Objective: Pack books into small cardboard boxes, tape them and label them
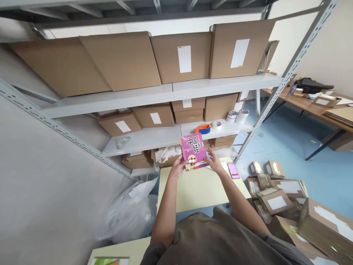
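A purple book [193, 151] with Chinese characters and cartoon figures on its cover is held up, tilted, above the pale yellow table [187, 191]. My left hand [179, 167] grips its lower left edge, thumb on the cover. On the opposite side, my right hand [214, 161] holds the right edge with its thumb at the cover and the fingers partly behind. A phone [234, 170] with a pink screen lies on the table, right of my right hand. White paper beside it is partly covered by my right arm.
Ahead stands a metal shelf rack [116, 103] with cardboard boxes [182, 55], an orange and blue tape dispenser [202, 129] and tape rolls [217, 125]. Parcels [275, 200] are piled on the floor at right. A clear plastic bag [132, 209] sits at left. A wooden desk [311, 103] stands far right.
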`<state>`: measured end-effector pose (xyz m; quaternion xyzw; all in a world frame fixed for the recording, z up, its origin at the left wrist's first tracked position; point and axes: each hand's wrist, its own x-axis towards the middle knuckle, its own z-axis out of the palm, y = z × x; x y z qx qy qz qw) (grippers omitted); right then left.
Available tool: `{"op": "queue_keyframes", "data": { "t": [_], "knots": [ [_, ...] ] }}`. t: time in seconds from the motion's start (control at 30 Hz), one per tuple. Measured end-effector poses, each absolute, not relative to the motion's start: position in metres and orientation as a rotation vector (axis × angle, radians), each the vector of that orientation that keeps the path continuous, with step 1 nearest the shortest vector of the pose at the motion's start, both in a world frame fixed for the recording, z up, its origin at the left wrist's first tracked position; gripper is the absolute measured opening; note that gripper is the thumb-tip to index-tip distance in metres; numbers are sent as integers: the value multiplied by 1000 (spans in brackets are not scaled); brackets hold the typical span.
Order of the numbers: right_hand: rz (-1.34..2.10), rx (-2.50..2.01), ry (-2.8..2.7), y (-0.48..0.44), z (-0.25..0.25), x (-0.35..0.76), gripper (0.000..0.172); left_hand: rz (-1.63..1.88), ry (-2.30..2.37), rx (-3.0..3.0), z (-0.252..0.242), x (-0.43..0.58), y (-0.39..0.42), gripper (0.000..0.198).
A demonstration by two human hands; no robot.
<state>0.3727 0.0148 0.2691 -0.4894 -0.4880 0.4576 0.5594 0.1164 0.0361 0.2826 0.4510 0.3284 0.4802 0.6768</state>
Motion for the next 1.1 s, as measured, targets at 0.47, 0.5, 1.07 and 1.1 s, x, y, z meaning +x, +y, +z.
{"op": "queue_keyframes", "data": {
  "t": [0.47,0.5,1.07,1.1],
  "knots": [
    [1552,-950,-1018,2,278,390,67,991,667,1024,287,106,27,88],
    [1543,-954,-1013,2,276,389,68,990,670,1015,287,106,27,88],
    [1723,-1270,-748,-17,139,309,63,990,1252,761,159,46,-10,79],
    [1735,-1297,-742,-16,127,303,62,996,1254,744,149,43,-13,74]
  ]
}}
